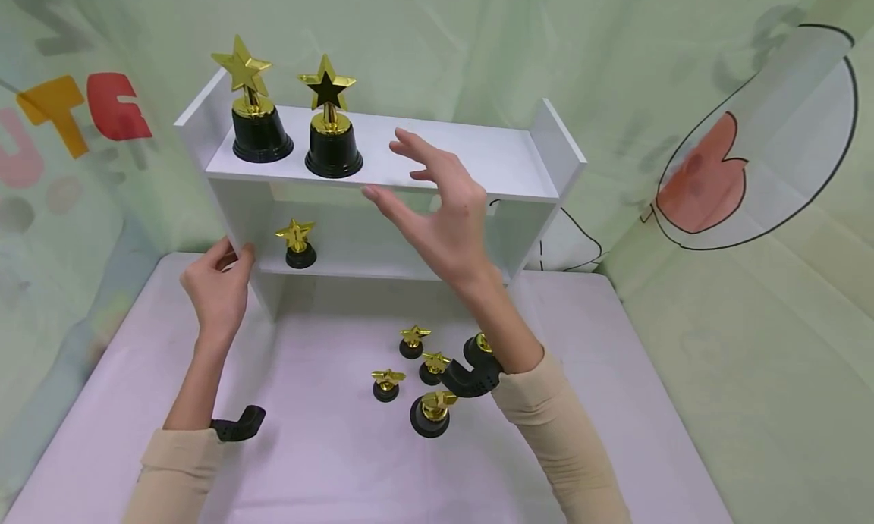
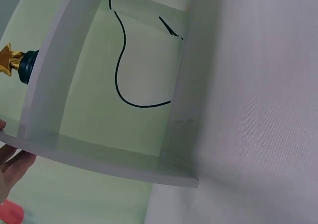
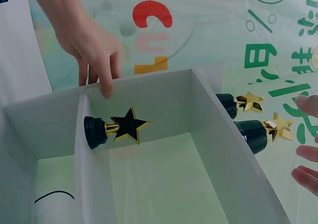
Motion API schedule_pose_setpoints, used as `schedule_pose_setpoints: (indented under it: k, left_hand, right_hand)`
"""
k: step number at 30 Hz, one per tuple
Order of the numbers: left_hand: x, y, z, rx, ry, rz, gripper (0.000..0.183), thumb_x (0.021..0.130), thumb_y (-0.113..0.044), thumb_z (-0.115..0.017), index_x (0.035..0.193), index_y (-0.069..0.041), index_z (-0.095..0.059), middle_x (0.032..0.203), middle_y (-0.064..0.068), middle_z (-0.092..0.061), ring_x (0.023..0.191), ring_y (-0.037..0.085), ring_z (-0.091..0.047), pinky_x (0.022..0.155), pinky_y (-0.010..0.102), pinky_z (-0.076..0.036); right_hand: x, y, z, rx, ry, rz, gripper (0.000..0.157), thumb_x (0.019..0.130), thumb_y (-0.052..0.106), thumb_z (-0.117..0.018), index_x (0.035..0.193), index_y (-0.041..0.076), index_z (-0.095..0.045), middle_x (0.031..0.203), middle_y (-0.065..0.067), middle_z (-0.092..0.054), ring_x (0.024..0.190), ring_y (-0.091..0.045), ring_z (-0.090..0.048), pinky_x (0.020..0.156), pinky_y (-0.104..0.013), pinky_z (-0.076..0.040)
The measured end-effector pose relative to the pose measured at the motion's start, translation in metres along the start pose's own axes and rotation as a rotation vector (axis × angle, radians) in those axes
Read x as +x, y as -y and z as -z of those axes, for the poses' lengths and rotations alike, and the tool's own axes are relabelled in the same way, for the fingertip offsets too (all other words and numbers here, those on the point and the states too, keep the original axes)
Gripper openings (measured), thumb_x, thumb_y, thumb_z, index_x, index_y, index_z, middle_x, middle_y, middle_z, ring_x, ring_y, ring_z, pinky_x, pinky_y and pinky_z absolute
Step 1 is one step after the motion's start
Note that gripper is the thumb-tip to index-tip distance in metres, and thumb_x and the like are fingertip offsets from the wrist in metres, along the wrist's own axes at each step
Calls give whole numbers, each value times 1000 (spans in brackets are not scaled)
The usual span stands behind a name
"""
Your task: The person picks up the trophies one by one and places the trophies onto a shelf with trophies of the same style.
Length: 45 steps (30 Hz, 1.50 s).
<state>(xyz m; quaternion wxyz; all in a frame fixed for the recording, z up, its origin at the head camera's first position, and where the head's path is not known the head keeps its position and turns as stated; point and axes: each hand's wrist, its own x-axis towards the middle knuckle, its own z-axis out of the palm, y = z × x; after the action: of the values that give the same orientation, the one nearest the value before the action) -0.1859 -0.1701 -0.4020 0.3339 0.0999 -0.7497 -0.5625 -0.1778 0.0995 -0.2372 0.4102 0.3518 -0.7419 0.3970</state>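
My left hand pinches the left side panel of a white shelf unit, thumb inside and fingers outside in the right wrist view. Raised before the top board, my right hand holds nothing, its thumb and fingers spread apart. Just left of its fingertips stands a gold star trophy on a black base. Another large star trophy stands upright farther left on the same board. A smaller star trophy is on the middle board, close to my left hand; the right wrist view also shows this small trophy.
Several small star trophies stand on the white table in front of the shelf, among them a near trophy and a left one. Another trophy is partly hidden by my right forearm. Printed curtains hang behind and beside the table.
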Motion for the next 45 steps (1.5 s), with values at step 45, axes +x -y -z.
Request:
schedule_pose_setpoints:
  k: [45]
  left_hand:
    - [0,-1,1,-11,21,25,29,89,-23,-67,118,-18,-72,106,14,-73,82,-8,-64,75,8,-50]
  right_hand:
    - [-215,-16,59,120,347,-289,54,69,10,-86,119,7,-66,114,-8,-71,106,-18,-65,96,-19,-48]
